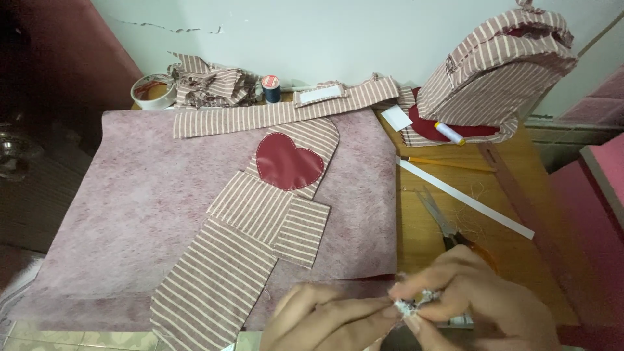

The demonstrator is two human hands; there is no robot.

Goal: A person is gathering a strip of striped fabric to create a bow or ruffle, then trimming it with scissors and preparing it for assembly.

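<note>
The scrap (415,304) was a tiny, crumpled bit of pale cloth with dark specks. It was blurry, so its pattern could not be told. It sat at the bottom of the frame, right of the middle, over the table (422,240) edge.

It lay between the fingertips of both hands. The left hand (325,322) came in from the lower left, and its fingers were pressed together, pinching the scrap's left end. The right hand (484,299) came in from the lower right, with its thumb and fingers curled and pinching the right end. Only the middle of the scrap showed between them.

The scrap's long side ran left to right across the frame, tilting up a little at the right.

Just above the right hand lay snips (441,221) on the wood. A long white strip (465,198) lay slanted beside them. To the left, striped pieces (250,227) and a red heart (288,162) rested on a pink sheet (130,214). A striped bag (497,62) stood in the upper right, with a blue spool (271,88) at the top middle.
</note>
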